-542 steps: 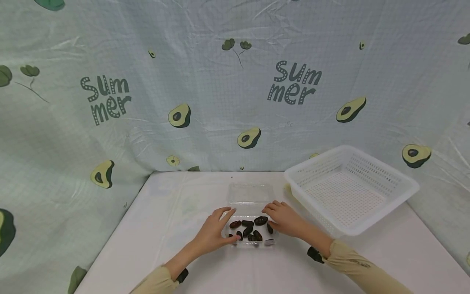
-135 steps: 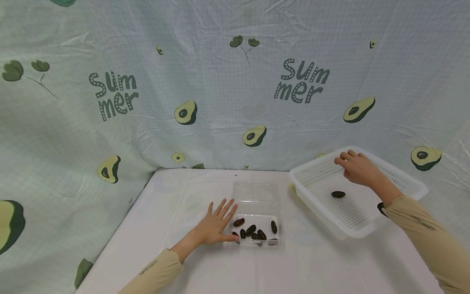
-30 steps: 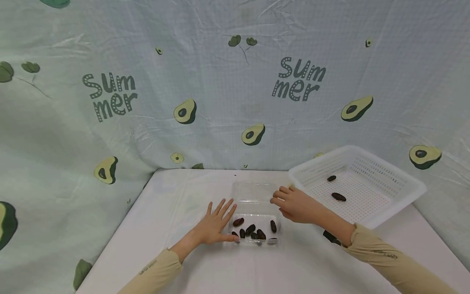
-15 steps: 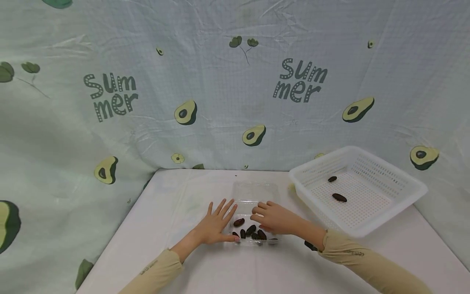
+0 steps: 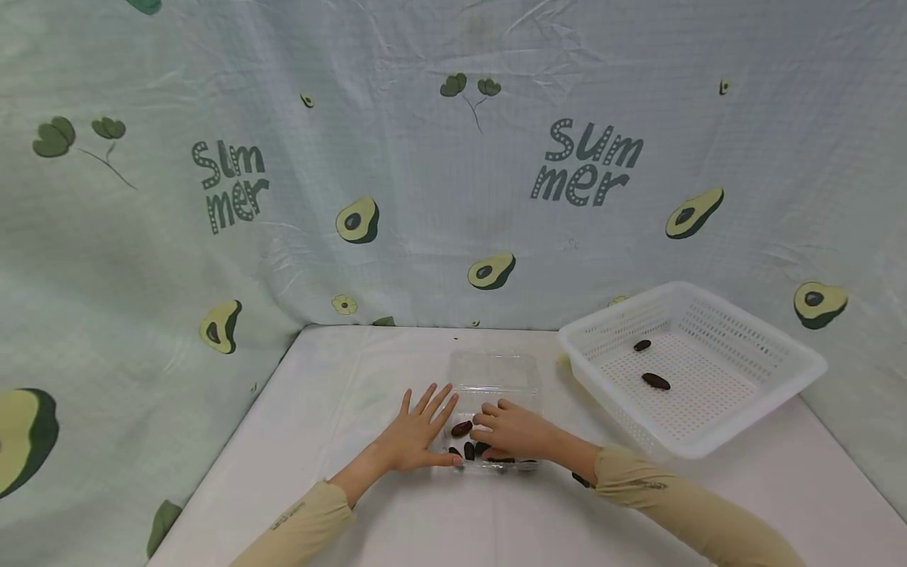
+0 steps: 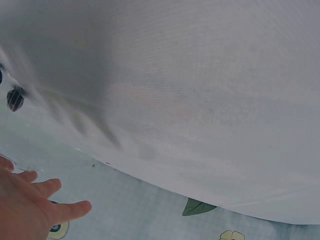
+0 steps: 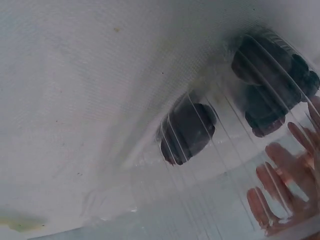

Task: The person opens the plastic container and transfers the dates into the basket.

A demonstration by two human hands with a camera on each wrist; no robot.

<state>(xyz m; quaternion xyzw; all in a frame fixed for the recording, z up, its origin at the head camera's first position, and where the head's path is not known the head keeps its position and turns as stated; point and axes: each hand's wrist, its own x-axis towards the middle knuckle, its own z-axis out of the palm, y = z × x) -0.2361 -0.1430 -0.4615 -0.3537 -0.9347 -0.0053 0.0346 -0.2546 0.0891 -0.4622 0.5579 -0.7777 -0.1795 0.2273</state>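
Note:
A clear plastic clamshell box lies open on the table, its lid folded back. Several dark dates lie inside. My left hand is spread flat beside the box, thumb at its front left corner; in the left wrist view its fingers are apart and hold nothing. My right hand reaches down into the box, fingertips low among the dates and covering some. Through the clear wall, the right wrist view shows separated fingers near dark dates, none visibly pinched.
A white perforated basket stands right of the box, close to the back of the table. Two dates lie apart on its floor. A printed cloth hangs behind the table.
Two dates have come into the basket since the earliest frame. My right hand has moved from over the basket, leftward and down into the box. My left hand has stayed beside the box lately.

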